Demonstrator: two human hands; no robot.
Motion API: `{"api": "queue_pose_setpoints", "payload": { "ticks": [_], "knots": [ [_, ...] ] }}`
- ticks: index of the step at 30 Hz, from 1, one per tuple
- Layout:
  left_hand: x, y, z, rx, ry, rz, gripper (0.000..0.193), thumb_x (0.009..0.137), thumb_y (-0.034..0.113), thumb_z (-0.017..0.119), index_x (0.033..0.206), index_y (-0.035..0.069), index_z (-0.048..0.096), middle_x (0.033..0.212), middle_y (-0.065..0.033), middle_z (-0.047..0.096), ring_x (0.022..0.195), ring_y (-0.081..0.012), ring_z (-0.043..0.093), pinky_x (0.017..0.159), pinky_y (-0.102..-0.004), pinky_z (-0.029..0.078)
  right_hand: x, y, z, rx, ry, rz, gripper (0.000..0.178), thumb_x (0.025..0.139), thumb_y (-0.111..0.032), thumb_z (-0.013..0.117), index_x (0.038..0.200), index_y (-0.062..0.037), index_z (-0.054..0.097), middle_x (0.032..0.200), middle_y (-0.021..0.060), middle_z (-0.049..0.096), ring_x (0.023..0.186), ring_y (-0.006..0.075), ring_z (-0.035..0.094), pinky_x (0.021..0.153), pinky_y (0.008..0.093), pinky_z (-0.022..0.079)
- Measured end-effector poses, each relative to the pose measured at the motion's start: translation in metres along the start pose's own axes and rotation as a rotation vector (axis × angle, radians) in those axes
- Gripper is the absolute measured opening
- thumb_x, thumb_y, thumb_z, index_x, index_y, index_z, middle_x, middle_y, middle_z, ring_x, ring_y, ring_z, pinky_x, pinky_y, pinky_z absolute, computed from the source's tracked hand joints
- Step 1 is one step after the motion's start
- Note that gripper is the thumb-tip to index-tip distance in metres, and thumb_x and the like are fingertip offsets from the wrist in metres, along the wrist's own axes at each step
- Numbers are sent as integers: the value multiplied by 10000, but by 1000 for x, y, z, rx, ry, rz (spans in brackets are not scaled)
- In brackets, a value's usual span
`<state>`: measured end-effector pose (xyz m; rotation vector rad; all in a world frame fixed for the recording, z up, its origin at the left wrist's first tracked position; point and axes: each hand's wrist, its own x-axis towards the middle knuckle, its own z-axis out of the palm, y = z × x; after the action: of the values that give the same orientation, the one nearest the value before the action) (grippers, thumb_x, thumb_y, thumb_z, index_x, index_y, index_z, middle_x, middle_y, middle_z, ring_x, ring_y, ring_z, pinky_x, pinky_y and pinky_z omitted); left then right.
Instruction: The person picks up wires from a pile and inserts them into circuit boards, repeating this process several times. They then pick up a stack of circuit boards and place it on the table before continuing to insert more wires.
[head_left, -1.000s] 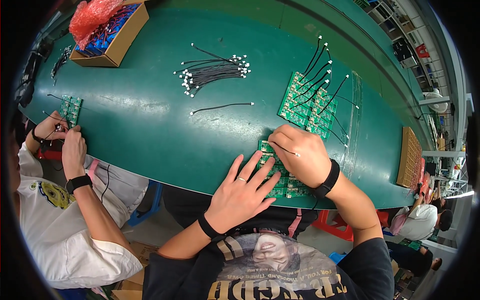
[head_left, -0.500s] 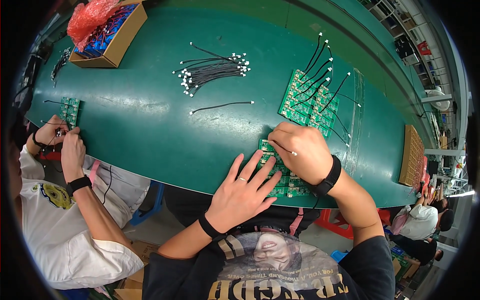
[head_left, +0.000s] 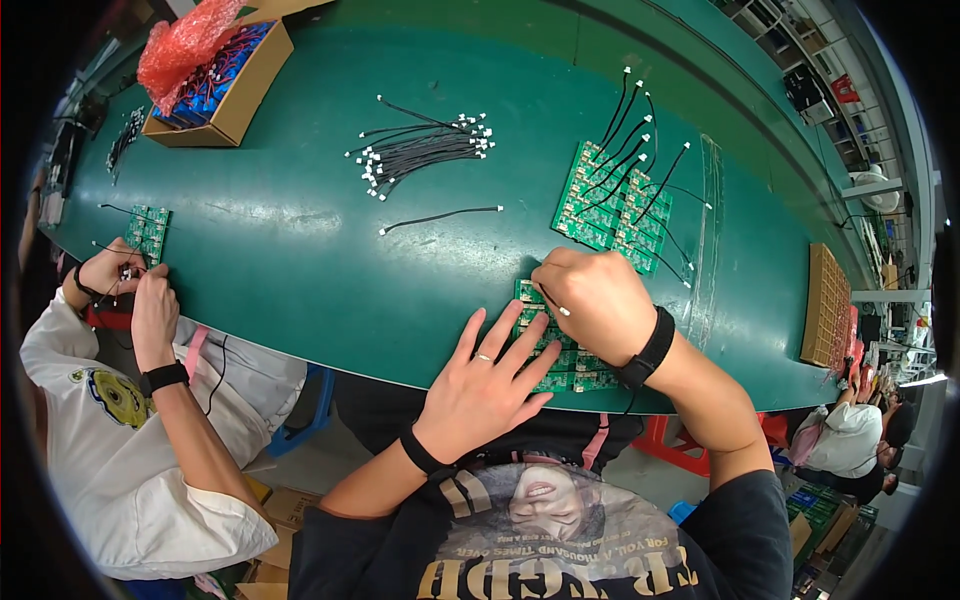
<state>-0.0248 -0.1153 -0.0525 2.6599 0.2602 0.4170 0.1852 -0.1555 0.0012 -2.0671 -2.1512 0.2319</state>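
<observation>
Green circuit board (head_left: 582, 372) (partly covered)

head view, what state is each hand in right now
Left hand: open, spread on the green circuit board beneath it.
Right hand: closed, grip on a black cable.

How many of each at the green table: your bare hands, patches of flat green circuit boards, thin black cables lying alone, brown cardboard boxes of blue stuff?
Your bare hands: 2
Patches of flat green circuit boards: 3
Thin black cables lying alone: 1
Brown cardboard boxes of blue stuff: 1
Total: 7
</observation>
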Motion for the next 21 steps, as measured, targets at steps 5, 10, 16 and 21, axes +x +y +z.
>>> {"api": "queue_pose_setpoints", "payload": {
  "ticks": [5, 10, 16, 21],
  "knots": [
    [-1, 1, 2, 11, 9, -3, 582, 858, 411, 792, 1369, 170, 652, 1556, -102, 500, 1487, -357, 396, 1200, -597, 328, 0, -2, -1, -26, 5, -1, 78, 852, -61, 718, 926, -43, 732, 853, 94, 686, 735, 303, 696, 641, 414, 575],
    [-2, 2, 3, 13, 18, 2, 579, 863, 420, 789, 1368, 174, 649, 1555, -100, 497, 1484, -359, 397, 1201, -593, 329, -5, 5, 1, 84, 26, 20, 123, 854, -63, 732, 975, -41, 736, 937, 110, 709, 790, 310, 711, 693, 419, 585],
    [-4, 3, 0, -11, 42, 1, 587, 854, 393, 807, 1366, 158, 644, 1536, -111, 504, 1479, -367, 395, 1195, -599, 335, -26, 14, -6, 273, 118, 44, 188, 873, -105, 751, 1047, -35, 740, 1015, 134, 725, 909, 332, 714, 803, 424, 584],
    [-3, -5, -19, -205, 76, 3, 539, 881, 350, 790, 1347, 119, 648, 1517, -168, 498, 1445, -392, 420, 1166, -582, 384, -53, 21, -14, 296, 118, 38, 249, 892, -163, 766, 1108, -43, 740, 1078, 126, 709, 1042, 333, 676, 935, 430, 537]
  ]
}}
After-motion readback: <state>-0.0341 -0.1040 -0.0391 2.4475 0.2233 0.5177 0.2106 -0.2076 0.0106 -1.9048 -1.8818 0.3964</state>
